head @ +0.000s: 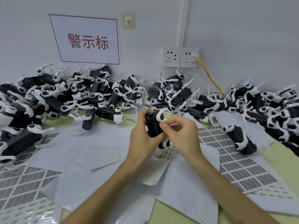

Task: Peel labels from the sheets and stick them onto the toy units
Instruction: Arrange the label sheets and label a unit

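A black toy unit (152,125) with white legs is held upright above the middle of the table. My left hand (142,139) grips its body from the left, thumb on the front and fingers behind. My right hand (181,131) touches the unit's right side with thumb and forefinger pinched together; whether a label is between them I cannot tell. Label sheets (239,165) with printed grids lie to the right, and another label sheet (21,185) lies at the lower left.
Heaps of black-and-white toy units (64,97) fill the back of the table from left to right (267,107). Blank backing sheets (100,156) cover the middle. Behind stand a wall sign (87,41) and sockets (180,57) with a yellow cable (210,76).
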Available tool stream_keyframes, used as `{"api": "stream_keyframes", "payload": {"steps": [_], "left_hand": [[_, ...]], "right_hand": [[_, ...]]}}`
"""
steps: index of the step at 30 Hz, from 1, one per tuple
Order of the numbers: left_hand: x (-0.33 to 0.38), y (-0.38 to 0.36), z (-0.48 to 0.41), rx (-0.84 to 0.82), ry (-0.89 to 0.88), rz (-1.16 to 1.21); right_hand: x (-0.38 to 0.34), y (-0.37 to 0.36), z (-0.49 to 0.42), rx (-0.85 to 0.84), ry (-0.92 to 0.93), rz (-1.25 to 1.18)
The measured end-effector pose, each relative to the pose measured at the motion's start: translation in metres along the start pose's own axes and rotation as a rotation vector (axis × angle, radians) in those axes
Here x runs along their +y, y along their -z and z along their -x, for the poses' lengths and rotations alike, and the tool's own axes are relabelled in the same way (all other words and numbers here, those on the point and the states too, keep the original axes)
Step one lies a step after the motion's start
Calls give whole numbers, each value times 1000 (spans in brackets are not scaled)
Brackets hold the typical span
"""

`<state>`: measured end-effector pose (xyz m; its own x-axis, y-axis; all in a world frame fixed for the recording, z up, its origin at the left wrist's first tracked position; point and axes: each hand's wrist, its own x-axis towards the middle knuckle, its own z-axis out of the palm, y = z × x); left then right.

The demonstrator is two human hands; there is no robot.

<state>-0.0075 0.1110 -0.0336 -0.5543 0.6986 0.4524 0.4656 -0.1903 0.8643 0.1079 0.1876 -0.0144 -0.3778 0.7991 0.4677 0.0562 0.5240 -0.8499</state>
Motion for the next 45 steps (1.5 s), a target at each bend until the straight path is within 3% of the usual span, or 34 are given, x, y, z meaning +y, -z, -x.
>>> {"api": "stream_keyframes", "payload": {"steps": [8, 13, 17, 21, 25, 32, 37, 39, 45], "left_hand": [[1, 5, -6, -79, -21, 52], [4, 9, -11, -146, 125, 293], [8, 10, -11, -233, 93, 327], [9, 13, -12, -349, 91, 365], [7, 13, -11, -375, 110, 367], [5, 15, -14, -343, 165, 446], [10, 19, -17, -184, 361, 648], [10, 26, -23, -254, 428, 736], [-3, 53, -35, -576, 603, 627]], "right_hand": [[4, 8, -9, 11, -173, -190], [5, 6, -10, -180, -105, -196], [4, 7, -11, -245, -77, -184], [5, 14, -13, -369, -145, -378], [8, 14, -13, -393, -113, -379], [9, 9, -12, -369, -72, -354], [12, 13, -18, -130, -30, -212], [13, 23, -22, -77, -60, -198], [10, 46, -28, -387, -70, -228]]}}
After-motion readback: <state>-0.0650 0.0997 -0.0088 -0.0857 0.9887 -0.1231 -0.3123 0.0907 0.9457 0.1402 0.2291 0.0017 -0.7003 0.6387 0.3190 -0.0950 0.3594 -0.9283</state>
